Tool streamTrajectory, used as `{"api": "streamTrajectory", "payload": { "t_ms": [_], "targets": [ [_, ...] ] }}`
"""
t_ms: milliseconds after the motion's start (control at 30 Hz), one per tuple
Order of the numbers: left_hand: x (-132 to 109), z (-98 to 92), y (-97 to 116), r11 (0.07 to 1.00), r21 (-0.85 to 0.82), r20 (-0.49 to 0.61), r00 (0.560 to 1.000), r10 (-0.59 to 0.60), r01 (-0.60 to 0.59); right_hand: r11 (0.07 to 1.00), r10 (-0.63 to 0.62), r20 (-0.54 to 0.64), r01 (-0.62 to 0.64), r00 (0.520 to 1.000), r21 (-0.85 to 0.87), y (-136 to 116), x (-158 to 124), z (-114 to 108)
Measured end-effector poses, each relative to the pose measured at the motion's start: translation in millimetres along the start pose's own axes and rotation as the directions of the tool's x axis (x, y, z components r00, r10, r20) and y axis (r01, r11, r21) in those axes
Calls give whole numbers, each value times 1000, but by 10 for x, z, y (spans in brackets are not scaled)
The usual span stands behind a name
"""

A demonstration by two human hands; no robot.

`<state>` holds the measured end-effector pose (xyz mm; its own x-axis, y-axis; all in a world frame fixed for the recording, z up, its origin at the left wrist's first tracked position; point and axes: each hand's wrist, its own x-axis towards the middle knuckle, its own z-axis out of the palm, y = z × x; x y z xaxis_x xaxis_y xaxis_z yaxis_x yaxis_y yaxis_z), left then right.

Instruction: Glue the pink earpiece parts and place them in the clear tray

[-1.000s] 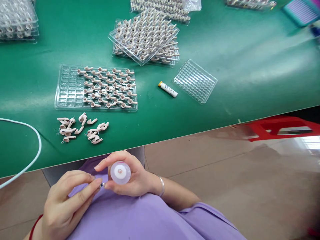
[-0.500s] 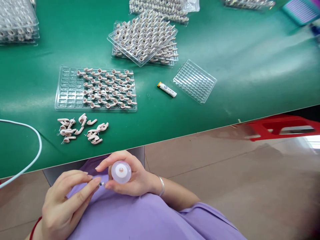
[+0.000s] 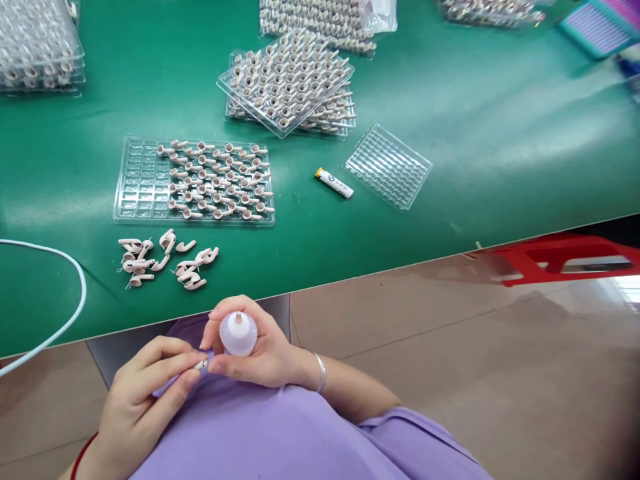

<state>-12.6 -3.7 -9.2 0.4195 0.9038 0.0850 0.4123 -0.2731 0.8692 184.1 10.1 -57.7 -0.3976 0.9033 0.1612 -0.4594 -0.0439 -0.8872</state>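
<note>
My left hand [image 3: 150, 383], closed in a pinch, holds a small white earbud piece [image 3: 201, 365]; the fingers hide most of it. My right hand [image 3: 267, 350] is wrapped around a translucent squeeze bottle [image 3: 239, 335] whose narrow tip points up towards me. Its thumb and fingertips are close to the earbud piece; whether they touch it I cannot tell. Both hands are over my lap, just off the table edge. Loose earbud shells [image 3: 137, 265] lie in a pile on the green table [image 3: 280, 260]. Behind them, a clear tray [image 3: 143, 180] is partly filled with rows of shells.
Stacked trays of shells [image 3: 295, 80] stand farther back, with another stack [image 3: 37, 47] at the far left. A white lighter-like tube [image 3: 334, 183] lies beside a clear ridged tray [image 3: 389, 167]. A white cable [image 3: 75, 267] curves at left. A red stool [image 3: 560, 257] stands at right.
My left hand has turned slightly and shifted right, and the piece in its pinch now shows its white side. The bottle has tilted, its tip moving up in view.
</note>
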Motion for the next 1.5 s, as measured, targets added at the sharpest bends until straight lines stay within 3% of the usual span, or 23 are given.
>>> {"api": "streamTrajectory", "payload": {
  "t_ms": [267, 600, 1100, 1267, 1367, 1433, 1500],
  "targets": [
    [18, 11, -10, 994, -89, 32, 998, -57, 60, 1000, -22, -8, 22, 1000, -22, 8, 10, 13],
    [20, 19, -12, 995, -46, -1, 996, -86, 86, 947, -170, -31, 154, 985, -283, -38, 28, 32],
    [52, 51, 41, 981, -150, 9, 992, -126, 126, 956, -209, -87, 185, 974, -228, 0, 11, 93],
    [83, 50, 63, 956, -215, 41, 980, -194, 198, 940, -231, -69, 204, 971, -273, 1, 2, 109],
    [53, 59, 37, 872, -322, 93, 929, -358, 369, 941, -233, -59, 209, 971, -266, 1, 0, 96],
    [28, 81, 6, 716, -449, 148, 834, -531, 535, 929, -233, -97, 192, 968, -318, -6, -3, 46],
    [21, 116, -30, 487, -595, 218, 711, -668, 640, 890, -235, -181, 136, 955, -436, -24, -2, -52]
  ]
}}
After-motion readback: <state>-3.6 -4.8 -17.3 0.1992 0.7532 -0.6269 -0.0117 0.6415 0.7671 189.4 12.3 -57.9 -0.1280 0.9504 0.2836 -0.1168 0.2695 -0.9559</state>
